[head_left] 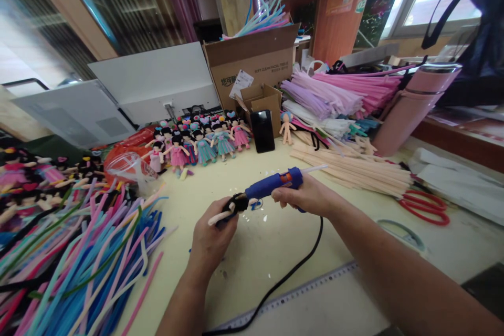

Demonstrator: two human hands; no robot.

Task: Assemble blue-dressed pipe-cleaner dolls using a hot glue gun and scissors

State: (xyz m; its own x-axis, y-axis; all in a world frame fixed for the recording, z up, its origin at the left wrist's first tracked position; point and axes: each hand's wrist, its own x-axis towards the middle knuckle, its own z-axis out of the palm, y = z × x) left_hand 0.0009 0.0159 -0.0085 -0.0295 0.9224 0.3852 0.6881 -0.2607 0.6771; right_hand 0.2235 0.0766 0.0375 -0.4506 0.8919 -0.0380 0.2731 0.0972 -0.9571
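Bare forearms come in from the near edge, both cut off by it, the right one covering part of the table (255, 260). Its right hand (311, 197) is closed round a blue glue gun (271, 184), whose handle is mostly hidden by the palm; a clear stick juts from the gun's rear. Left of it, the left hand (214, 236) grips a small dark piece (232, 207) with a pale end, over the middle of the table. Fingers cover much of that piece (its full shape I cannot make out), and whether the gun's nozzle touches it I cannot tell.

Across the pale yellow surface, sprinkled with small whitish specks, a black cord (299, 262) curves near a measuring tape (311, 286), both running out of view. At the right lie red-handled scissors (427, 207), their blades hard to make out; a dark shape (486, 289) in the near right corner is too cropped to name. Fuzzy stems (94, 268) crowd the near left, cut off by the edge. Farther off, dolls (202, 144) overlap in rows, the rear ones half hidden, beside a dark-screened phone (262, 131). Behind stands a cardboard box (263, 52); beyond are curtained glass at left and a bright window (437, 8) at far right.
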